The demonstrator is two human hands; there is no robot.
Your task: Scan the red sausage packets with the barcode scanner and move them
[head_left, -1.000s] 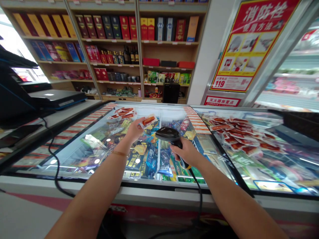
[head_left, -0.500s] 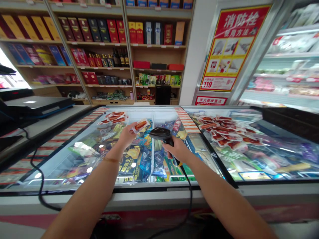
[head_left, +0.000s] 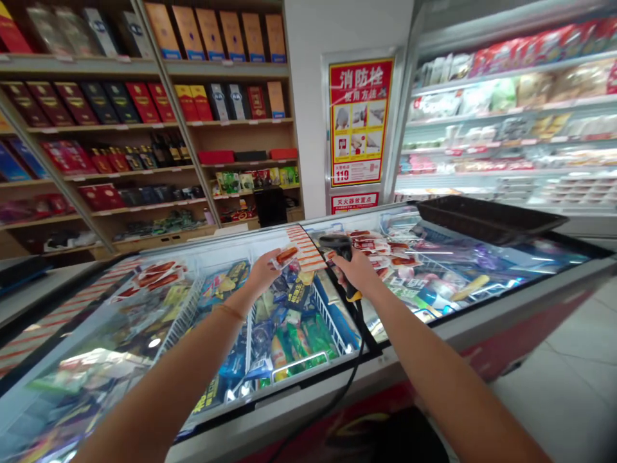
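Left hand grips a pack at its fingertips, above the freezer. Right hand, closed round a scanner, is right of the pack, apart.

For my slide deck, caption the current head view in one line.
Above a glass-topped freezer, the left hand holds a small packet while the right hand grips a black handheld scanner.

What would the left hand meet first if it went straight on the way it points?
Beyond its held packet, the left hand would probably meet the orange-striped strip; depth is unclear.
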